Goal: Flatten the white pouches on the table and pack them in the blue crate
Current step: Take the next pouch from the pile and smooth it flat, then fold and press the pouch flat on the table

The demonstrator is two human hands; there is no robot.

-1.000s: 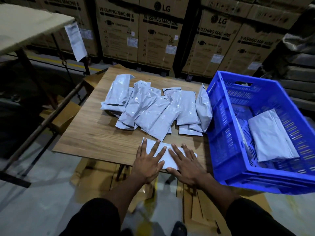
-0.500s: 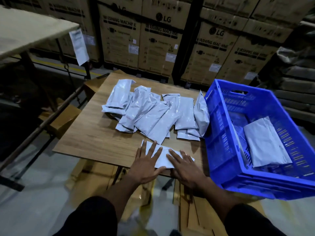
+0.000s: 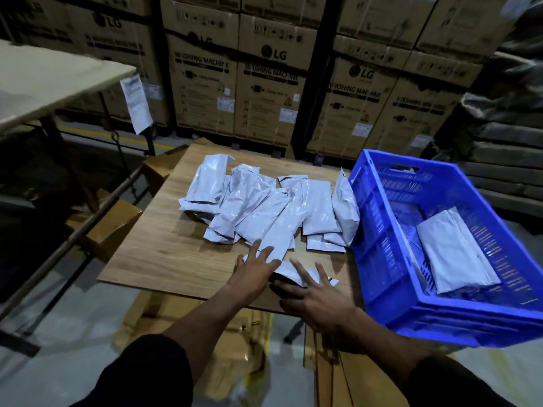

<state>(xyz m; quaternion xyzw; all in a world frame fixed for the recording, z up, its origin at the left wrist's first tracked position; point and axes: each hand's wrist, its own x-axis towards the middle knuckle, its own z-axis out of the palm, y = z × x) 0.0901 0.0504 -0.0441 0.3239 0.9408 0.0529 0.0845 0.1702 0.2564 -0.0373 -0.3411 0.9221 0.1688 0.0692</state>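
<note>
At the far left I see a pale table (image 3: 44, 83) with a paper sheet (image 3: 135, 105) hanging off its corner, and below it a brown cardboard box (image 3: 108, 227) on the floor. Next comes the wooden table (image 3: 158, 248), with the heap of white pouches (image 3: 264, 207) spread across its far half, overlapping one another. My left hand (image 3: 254, 271) lies near the table's near edge, fingers straight and spread, the fingertips reaching onto the lowest pouch of the heap. Just right of it, my right hand (image 3: 311, 298) is also spread flat, fingers pressing down on a single pouch (image 3: 296, 273) that sits by the near edge, its near end lifted a little. At the right, the blue crate (image 3: 379, 259) stands tilted against the table's right side, with one flattened pouch (image 3: 455, 254) lying inside on its floor. Stacked washing-machine cartons (image 3: 270, 92) fill the far wall.
</note>
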